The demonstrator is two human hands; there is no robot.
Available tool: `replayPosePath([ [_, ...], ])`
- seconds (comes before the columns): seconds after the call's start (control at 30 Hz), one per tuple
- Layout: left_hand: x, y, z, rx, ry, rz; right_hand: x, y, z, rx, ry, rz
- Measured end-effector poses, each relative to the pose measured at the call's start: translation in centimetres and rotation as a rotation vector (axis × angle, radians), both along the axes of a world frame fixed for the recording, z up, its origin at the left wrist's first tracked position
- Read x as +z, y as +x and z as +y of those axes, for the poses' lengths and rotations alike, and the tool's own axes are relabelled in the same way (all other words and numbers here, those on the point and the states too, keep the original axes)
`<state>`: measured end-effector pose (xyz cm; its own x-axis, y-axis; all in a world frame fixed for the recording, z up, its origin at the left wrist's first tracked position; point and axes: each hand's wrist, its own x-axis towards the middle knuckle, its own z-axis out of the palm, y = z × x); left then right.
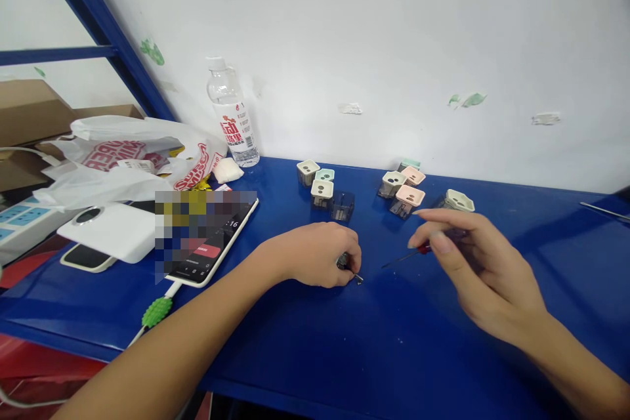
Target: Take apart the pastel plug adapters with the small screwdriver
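My right hand (485,269) is closed around the red handle of a small screwdriver (401,258), its thin shaft pointing left over the table. Near the middle of the table, my left hand (319,254) pinches a small dark pencil sharpener part (342,260), mostly hidden by the fingers. A bit of metal (359,279) sticks out at those fingertips. Behind the left hand stands a group of two-hole pencil sharpeners (322,190) with cream and mint lids, beside an open dark clear container (342,206). More sharpeners (410,196), pink, cream and mint, stand behind the right hand.
A phone (221,243) with a cable lies at the left on the blue table (295,348). Near it are a white device (111,230), a plastic bag (132,151) and a water bottle (232,115). A metal rod (605,211) lies far right. The white wall rises behind.
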<state>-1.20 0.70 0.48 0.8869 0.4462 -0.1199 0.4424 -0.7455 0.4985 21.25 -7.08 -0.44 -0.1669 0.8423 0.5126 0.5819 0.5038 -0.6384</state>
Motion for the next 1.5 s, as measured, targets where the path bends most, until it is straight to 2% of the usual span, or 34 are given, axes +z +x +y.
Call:
replayPosePath([
  [0.1, -0.1, 0.1, 0.1, -0.003, -0.003, -0.037, 0.2, 0.1, 0.1, -0.042, -0.022, -0.011],
  [0.23, 0.0, 0.2, 0.2, -0.009, 0.013, -0.163, 0.4, -0.2, 0.2, -0.007, -0.061, -0.232],
  [0.33, 0.1, 0.3, 0.2, 0.021, 0.049, -0.253, 0.4, -0.7, 0.2, 0.026, -0.182, -0.368],
  [0.43, 0.1, 0.4, 0.0, 0.046, 0.073, -0.314, 0.0, -1.2, 0.3, 0.050, -0.289, -0.415],
  [0.6, 0.1, 0.7, -0.4, 0.070, 0.078, -0.381, -0.5, -1.5, 0.5, 0.114, -0.292, -0.346],
  [0.73, 0.2, 0.7, -0.5, 0.083, 0.079, -0.423, 0.0, -1.3, 0.6, 0.116, -0.287, -0.277],
  [0.93, -0.3, 1.1, -0.8, 0.044, 0.063, -0.518, 0.5, -1.2, 0.7, 0.141, -0.514, -0.025],
  [1.0, -0.7, 1.3, -1.2, 0.019, 0.071, -0.546, 0.4, -1.3, 0.7, 0.165, -0.535, 0.032],
  [1.27, -1.8, 1.8, -1.7, -0.004, 0.120, -0.504, 0.3, -1.6, 0.9, 0.131, -0.572, 0.014],
  [1.5, -2.5, 2.2, -1.7, 0.010, 0.156, -0.511, -0.1, -1.9, 0.9, 0.098, -0.631, 0.094],
])
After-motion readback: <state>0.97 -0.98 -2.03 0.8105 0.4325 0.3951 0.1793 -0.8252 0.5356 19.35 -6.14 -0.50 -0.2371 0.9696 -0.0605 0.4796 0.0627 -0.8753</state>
